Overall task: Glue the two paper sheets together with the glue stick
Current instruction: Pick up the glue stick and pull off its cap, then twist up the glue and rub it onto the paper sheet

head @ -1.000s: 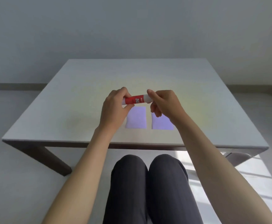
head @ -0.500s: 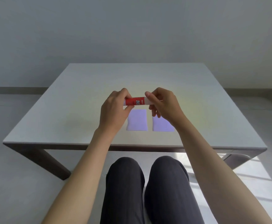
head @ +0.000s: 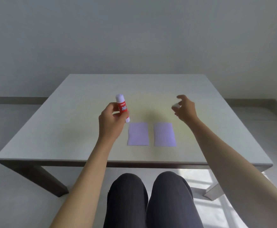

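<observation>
The left hand (head: 112, 120) grips the light, rigid glue stick (head: 122, 108) by its red barrel, uncapped, at 10 o'clock from 2 thin, floppy paper sheets (head: 138, 134) on the desk (head: 52, 129), while the right hand (head: 184, 107) pinches the cap (head: 175, 105).

glue stick (head: 122, 108): you see a red label with white lettering, a pale lilac tip, a white base
cap (head: 175, 105): white, in your right hand (head: 185, 109)
paper sheets: left sheet (head: 138, 134) and right sheet (head: 165, 134) both plain lilac
tabletop (head: 68, 122): off-white, unpatterned
your trousers (head: 151, 201): dark charcoal
</observation>
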The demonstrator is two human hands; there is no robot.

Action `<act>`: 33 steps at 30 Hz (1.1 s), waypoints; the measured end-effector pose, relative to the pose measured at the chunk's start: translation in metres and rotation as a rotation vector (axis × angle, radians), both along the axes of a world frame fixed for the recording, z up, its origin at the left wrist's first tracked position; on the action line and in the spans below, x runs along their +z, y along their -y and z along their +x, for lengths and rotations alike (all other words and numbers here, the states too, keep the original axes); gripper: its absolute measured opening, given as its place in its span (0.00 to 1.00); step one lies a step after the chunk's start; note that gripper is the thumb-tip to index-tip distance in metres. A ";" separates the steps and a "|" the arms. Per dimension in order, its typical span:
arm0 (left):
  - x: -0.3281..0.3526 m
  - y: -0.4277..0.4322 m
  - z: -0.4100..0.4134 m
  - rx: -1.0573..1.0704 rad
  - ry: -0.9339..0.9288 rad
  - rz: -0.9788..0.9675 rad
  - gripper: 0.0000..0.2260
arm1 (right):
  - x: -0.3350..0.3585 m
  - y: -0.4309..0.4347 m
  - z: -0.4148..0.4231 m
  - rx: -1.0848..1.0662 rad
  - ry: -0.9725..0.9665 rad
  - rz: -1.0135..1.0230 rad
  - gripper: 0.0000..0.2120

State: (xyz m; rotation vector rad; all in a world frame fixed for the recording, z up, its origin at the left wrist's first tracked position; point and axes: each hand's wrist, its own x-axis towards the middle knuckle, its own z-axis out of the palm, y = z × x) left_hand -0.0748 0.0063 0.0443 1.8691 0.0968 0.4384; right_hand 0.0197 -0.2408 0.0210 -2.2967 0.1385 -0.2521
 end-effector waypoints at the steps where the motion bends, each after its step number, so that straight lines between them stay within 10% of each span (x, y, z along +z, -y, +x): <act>1: 0.000 0.002 0.001 -0.023 -0.018 -0.033 0.05 | -0.009 0.002 0.002 0.000 -0.010 -0.053 0.17; 13: -0.005 0.017 0.008 0.025 -0.042 -0.265 0.06 | -0.033 0.008 -0.009 0.056 -0.045 -0.347 0.32; 20: -0.008 0.043 0.014 0.131 -0.065 -0.665 0.13 | -0.006 -0.081 -0.088 0.412 0.129 0.605 0.16; 33: -0.008 0.046 0.011 0.083 -0.108 -0.831 0.06 | -0.007 -0.096 -0.082 0.306 0.169 0.629 0.05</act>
